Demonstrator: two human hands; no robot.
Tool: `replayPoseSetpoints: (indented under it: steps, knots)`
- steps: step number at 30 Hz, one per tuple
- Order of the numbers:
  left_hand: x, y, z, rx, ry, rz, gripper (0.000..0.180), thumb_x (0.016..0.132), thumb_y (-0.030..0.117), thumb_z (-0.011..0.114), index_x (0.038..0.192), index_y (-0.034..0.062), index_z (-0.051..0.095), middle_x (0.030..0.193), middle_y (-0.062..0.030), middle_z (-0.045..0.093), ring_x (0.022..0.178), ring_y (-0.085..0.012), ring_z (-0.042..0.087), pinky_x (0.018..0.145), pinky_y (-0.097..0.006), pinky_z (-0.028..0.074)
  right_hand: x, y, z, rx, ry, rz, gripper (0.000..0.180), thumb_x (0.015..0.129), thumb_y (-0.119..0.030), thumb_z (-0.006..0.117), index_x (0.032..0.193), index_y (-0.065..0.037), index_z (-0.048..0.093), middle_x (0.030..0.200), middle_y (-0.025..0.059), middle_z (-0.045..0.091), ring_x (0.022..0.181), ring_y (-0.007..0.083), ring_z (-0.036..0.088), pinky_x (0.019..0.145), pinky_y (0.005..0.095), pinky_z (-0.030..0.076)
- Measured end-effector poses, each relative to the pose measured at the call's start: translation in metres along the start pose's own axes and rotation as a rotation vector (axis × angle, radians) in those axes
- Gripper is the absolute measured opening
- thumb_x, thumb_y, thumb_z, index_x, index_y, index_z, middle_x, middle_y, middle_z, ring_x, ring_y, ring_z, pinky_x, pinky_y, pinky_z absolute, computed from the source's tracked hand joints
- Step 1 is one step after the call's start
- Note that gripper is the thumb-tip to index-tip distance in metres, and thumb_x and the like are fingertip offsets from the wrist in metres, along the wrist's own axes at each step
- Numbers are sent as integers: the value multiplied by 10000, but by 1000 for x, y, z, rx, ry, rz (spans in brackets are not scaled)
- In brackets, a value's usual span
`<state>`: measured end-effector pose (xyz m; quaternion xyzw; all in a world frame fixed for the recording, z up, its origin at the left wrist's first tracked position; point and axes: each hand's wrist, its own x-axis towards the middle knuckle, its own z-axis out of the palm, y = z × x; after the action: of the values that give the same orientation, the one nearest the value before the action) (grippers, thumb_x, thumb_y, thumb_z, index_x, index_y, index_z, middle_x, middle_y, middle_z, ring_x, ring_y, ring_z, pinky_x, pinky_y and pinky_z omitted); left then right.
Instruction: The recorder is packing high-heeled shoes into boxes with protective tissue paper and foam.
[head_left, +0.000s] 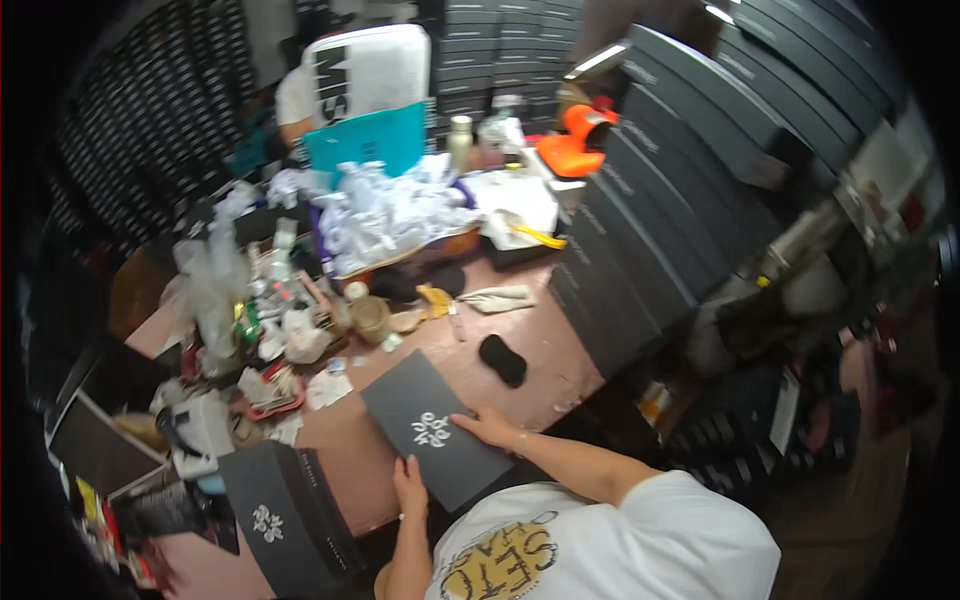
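A flat dark grey box (400, 390) with white lettering on its lid is in front of me, at the near edge of the pinkish table (350, 450). My left hand (410, 488) is closed on its left edge. From the other side, my right hand (487, 428) grips the right edge, its fingers reaching over the lid. What lies under the box is hidden. Left of it rests another dark grey box (262, 505) with similar lettering. Beyond my right hand lies a small black pad with a narrow waist (502, 361).
Crumpled white paper (390, 210) fills a bin at the back. Bottles, plastic bags and scraps clutter the table's left. An orange handheld device (572, 150) stands beside a tall stack of dark boxes (640, 220) on the right. A person (293, 100) is partly visible behind.
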<state>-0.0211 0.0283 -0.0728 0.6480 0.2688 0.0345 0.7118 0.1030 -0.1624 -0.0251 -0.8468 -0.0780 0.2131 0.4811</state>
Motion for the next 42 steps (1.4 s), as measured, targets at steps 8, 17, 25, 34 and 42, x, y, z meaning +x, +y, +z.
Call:
replayPoseSetpoints:
  steps: [8,17,25,34,42]
  knots:
    - [-7,60,14,-587,-340,-168,600,881,259,591,1376,14,358,1325,-98,483,1171,-262,510,1015,-399,400,-67,-23,-25,7,-30,-201,909,809,-427,686,1482,-73,186,1484,260,194,1373,383,217,1116,427,202]
    - [-43,404,176,-728,-719,397,531,921,442,456,1251,32,521,1190,-115,589,1057,-228,588,917,-355,480,-187,-232,-286,-712,610,-1307,1022,672,-631,705,1429,-53,333,1503,256,187,1396,434,163,1122,520,151]
    - [-97,552,391,-467,-831,459,602,967,552,265,1310,87,434,1271,-129,545,1206,-282,494,1135,-545,65,-196,-289,-534,-129,867,-847,638,906,-474,547,1341,-20,446,1141,99,611,1027,166,550,936,296,406]
    - [-146,501,433,-272,-991,642,815,935,601,352,1488,57,101,1550,-136,104,1433,-245,58,1142,-452,51,-176,-217,-560,-41,1086,-823,627,939,-451,484,1312,51,443,1303,218,514,1214,298,488,1016,340,351]
    - [-174,432,222,404,-1108,1305,383,813,3,586,1195,27,564,1367,-166,484,1311,-245,421,1075,-459,282,-178,-137,-400,283,1134,-1216,350,954,-129,491,1269,23,474,1165,157,577,1042,241,580,942,318,453]
